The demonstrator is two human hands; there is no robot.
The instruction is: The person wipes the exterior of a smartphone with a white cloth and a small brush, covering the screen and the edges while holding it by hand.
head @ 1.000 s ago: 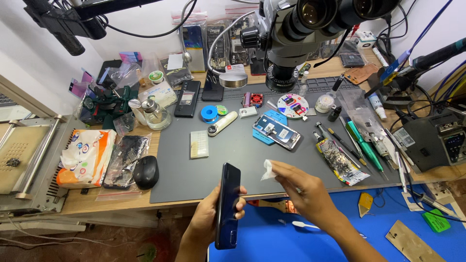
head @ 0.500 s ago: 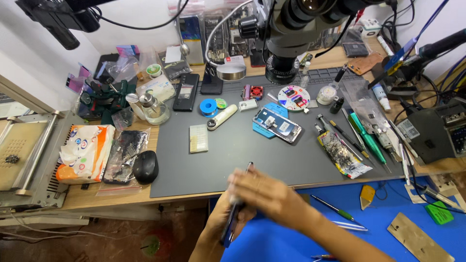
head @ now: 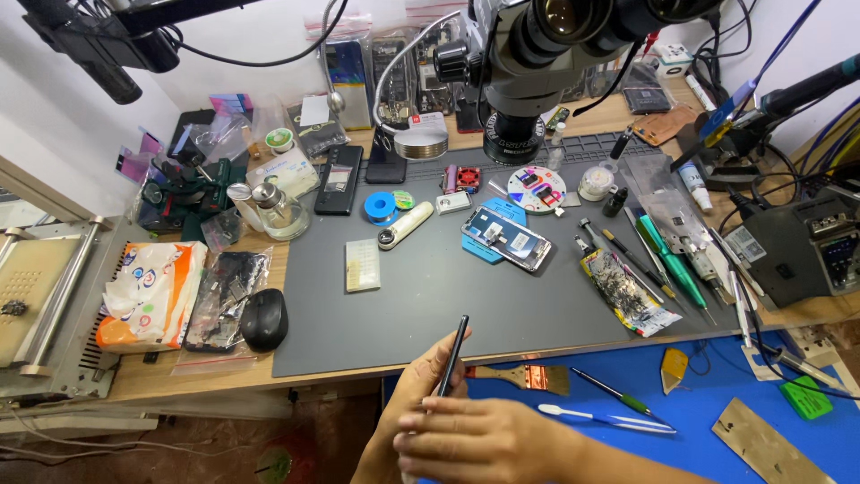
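So the dark phone [head: 451, 356] is edge-on to me right now, standing nearly upright and tilted a bit to 1 o'clock, down at the 6 o'clock end of the bench just past the front edge of the grey work mat [head: 430, 296]. My left hand [head: 414, 403] is wrapped around its lower part from the left side, fingers clamped on the body. My right hand [head: 484, 439] lies across in front of it, fingers pointing to 9 o'clock and pressed against the bottom end of the phone; can't tell whether there's anything pinched in those fingers.

Just right of the phone at 3 o'clock a flat brush [head: 528, 376] lies on the blue mat [head: 717, 394], with a white spudger [head: 596, 417] and a green-tipped tool [head: 618, 393] beside it.

Containers: the round white parts dish [head: 536, 189] at 12 o'clock under the microscope [head: 528, 54] holds small coloured bits. A clear bag [head: 224, 291] at 10 o'clock has dark parts in it, with a black mouse [head: 264, 318] touching its right side. A foil packet [head: 627, 291] at 2 o'clock holds something dark and tangled. An opened phone [head: 506, 237] rests on a blue holder mid-mat.
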